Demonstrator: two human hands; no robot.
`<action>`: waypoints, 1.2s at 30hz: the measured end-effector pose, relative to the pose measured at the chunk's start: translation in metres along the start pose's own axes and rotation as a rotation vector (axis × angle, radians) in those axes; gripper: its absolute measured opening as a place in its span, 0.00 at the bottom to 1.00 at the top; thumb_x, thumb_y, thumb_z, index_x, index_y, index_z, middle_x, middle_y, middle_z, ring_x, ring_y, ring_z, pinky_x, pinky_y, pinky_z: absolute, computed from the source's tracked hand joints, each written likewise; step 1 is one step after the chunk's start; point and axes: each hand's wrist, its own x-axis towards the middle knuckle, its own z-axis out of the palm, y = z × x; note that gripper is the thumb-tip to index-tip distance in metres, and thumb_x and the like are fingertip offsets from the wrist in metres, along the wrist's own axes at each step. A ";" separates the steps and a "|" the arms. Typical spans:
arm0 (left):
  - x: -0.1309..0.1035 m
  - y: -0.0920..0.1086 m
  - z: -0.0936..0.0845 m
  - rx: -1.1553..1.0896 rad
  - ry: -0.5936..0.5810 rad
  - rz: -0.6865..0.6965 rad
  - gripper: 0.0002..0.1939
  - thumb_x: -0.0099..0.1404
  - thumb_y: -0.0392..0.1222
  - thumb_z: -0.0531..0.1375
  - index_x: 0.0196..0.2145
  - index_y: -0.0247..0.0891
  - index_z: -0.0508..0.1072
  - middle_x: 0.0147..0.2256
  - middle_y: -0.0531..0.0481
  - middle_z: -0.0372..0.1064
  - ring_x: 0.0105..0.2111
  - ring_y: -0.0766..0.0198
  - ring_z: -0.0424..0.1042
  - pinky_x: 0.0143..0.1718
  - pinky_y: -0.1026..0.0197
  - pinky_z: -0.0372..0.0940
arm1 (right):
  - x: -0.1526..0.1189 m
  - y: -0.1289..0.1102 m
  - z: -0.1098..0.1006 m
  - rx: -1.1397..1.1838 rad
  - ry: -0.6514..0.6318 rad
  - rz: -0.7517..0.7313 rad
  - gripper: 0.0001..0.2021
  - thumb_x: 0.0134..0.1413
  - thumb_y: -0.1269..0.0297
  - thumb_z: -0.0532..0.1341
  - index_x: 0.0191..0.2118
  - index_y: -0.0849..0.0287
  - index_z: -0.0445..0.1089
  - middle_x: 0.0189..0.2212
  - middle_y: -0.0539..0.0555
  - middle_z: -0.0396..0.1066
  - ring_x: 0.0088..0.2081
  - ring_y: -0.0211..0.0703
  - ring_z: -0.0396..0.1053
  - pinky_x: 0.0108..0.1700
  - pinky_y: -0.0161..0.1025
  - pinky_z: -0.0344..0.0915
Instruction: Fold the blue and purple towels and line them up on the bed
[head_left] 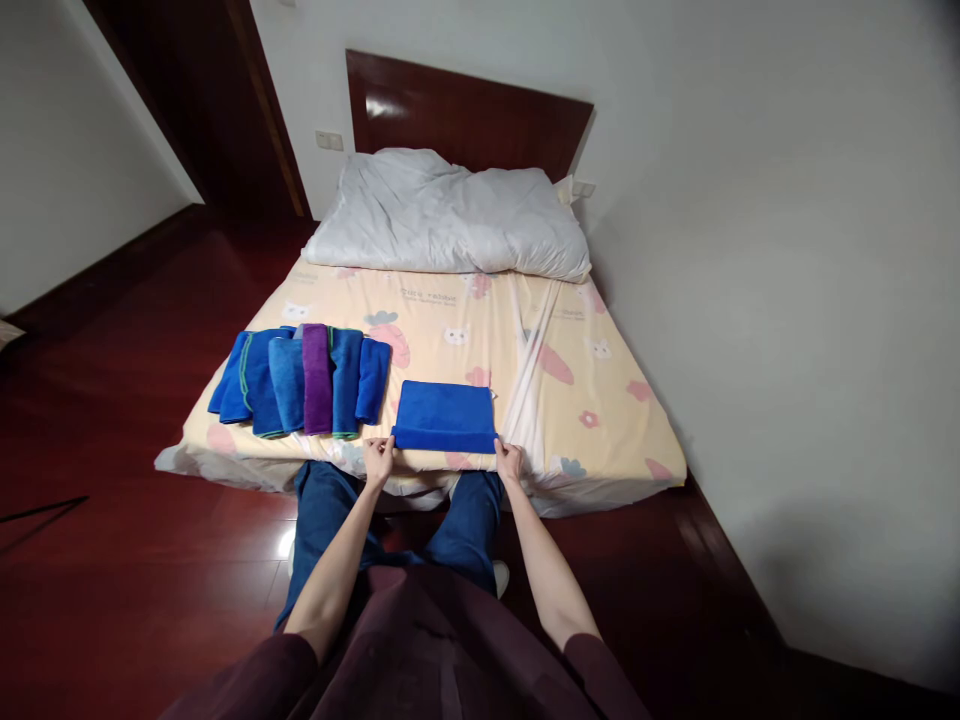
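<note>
A folded blue towel (pixel 444 413) lies flat near the front edge of the bed (pixel 600 440). My left hand (pixel 378 459) pinches its near left corner. My right hand (pixel 509 461) pinches its near right corner. To the left of it a row of folded towels (pixel 300 380) lies side by side on the sheet, several blue ones with a purple towel (pixel 316 378) in the middle.
A white pillow or duvet (pixel 450 215) lies at the head of the bed against a dark wooden headboard (pixel 465 115). A white wall runs close along the bed's right side. Dark red wooden floor (pixel 112 420) surrounds the left and front. My knees press against the mattress edge.
</note>
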 end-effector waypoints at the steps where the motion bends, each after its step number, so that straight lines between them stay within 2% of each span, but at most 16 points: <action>1: 0.000 0.000 0.001 0.001 0.010 -0.006 0.24 0.63 0.60 0.56 0.30 0.35 0.76 0.37 0.39 0.68 0.35 0.54 0.72 0.45 0.49 0.69 | 0.001 0.000 0.000 0.000 -0.012 0.004 0.26 0.58 0.42 0.54 0.30 0.61 0.77 0.36 0.65 0.75 0.37 0.51 0.73 0.38 0.41 0.65; 6: 0.005 -0.004 0.006 0.019 0.042 -0.018 0.27 0.63 0.63 0.54 0.30 0.35 0.76 0.35 0.39 0.69 0.34 0.55 0.72 0.43 0.50 0.70 | 0.003 -0.001 0.001 0.026 -0.029 0.004 0.27 0.60 0.42 0.52 0.29 0.60 0.76 0.35 0.66 0.75 0.39 0.56 0.73 0.42 0.44 0.66; 11: 0.009 -0.003 0.010 0.069 0.055 0.013 0.25 0.64 0.62 0.54 0.27 0.36 0.74 0.30 0.42 0.67 0.39 0.51 0.71 0.48 0.45 0.68 | 0.004 -0.010 0.000 -0.003 -0.060 0.081 0.22 0.60 0.46 0.55 0.30 0.60 0.75 0.37 0.66 0.75 0.40 0.55 0.72 0.42 0.44 0.65; 14: 0.004 0.003 0.006 0.083 0.066 0.049 0.23 0.65 0.59 0.55 0.35 0.34 0.74 0.37 0.39 0.69 0.43 0.50 0.71 0.50 0.45 0.68 | -0.002 -0.015 -0.006 0.037 -0.013 0.025 0.22 0.62 0.48 0.53 0.38 0.62 0.75 0.39 0.66 0.74 0.42 0.55 0.71 0.44 0.45 0.66; 16: -0.005 0.009 -0.002 0.137 0.056 0.164 0.22 0.67 0.56 0.55 0.45 0.34 0.73 0.46 0.36 0.68 0.50 0.49 0.70 0.54 0.44 0.66 | -0.013 -0.017 -0.014 0.053 0.075 -0.097 0.23 0.64 0.49 0.51 0.45 0.64 0.73 0.43 0.66 0.73 0.46 0.56 0.70 0.48 0.47 0.65; 18: -0.017 0.014 -0.009 0.249 -0.032 0.385 0.22 0.70 0.51 0.54 0.55 0.35 0.69 0.55 0.35 0.65 0.57 0.48 0.65 0.59 0.43 0.62 | -0.029 -0.018 -0.023 0.038 0.114 -0.271 0.23 0.67 0.51 0.49 0.53 0.64 0.70 0.49 0.66 0.71 0.52 0.55 0.68 0.54 0.49 0.63; 21: -0.036 0.022 -0.012 0.421 -0.261 0.715 0.22 0.73 0.43 0.50 0.61 0.40 0.66 0.64 0.38 0.58 0.65 0.50 0.57 0.64 0.43 0.57 | -0.055 -0.017 -0.033 -0.038 0.022 -0.516 0.22 0.71 0.56 0.47 0.61 0.59 0.66 0.59 0.62 0.67 0.60 0.51 0.63 0.60 0.49 0.57; 24: -0.051 0.029 -0.005 0.538 -0.385 0.841 0.25 0.73 0.40 0.48 0.66 0.41 0.61 0.69 0.41 0.51 0.70 0.50 0.47 0.67 0.43 0.52 | -0.071 -0.019 -0.035 -0.151 -0.107 -0.650 0.23 0.72 0.60 0.44 0.66 0.55 0.61 0.66 0.58 0.59 0.66 0.49 0.55 0.63 0.49 0.54; 27: -0.058 0.034 0.007 0.625 -0.397 0.850 0.28 0.72 0.40 0.49 0.68 0.41 0.58 0.70 0.42 0.45 0.71 0.48 0.40 0.68 0.40 0.47 | -0.074 -0.023 -0.028 -0.240 -0.182 -0.723 0.24 0.72 0.62 0.44 0.69 0.55 0.56 0.70 0.56 0.50 0.71 0.48 0.45 0.67 0.50 0.50; 30: -0.056 0.034 0.016 0.680 -0.371 0.817 0.29 0.72 0.41 0.50 0.69 0.41 0.56 0.71 0.42 0.43 0.71 0.44 0.36 0.68 0.37 0.45 | -0.068 -0.026 -0.018 -0.323 -0.224 -0.731 0.25 0.71 0.61 0.46 0.71 0.54 0.52 0.72 0.55 0.44 0.73 0.50 0.39 0.70 0.54 0.44; 36: -0.038 0.035 0.028 0.731 -0.390 0.737 0.31 0.71 0.43 0.53 0.70 0.44 0.54 0.71 0.43 0.43 0.71 0.40 0.36 0.67 0.33 0.42 | -0.048 -0.029 -0.002 -0.464 -0.292 -0.645 0.28 0.69 0.65 0.49 0.72 0.53 0.50 0.73 0.57 0.41 0.72 0.54 0.40 0.69 0.59 0.43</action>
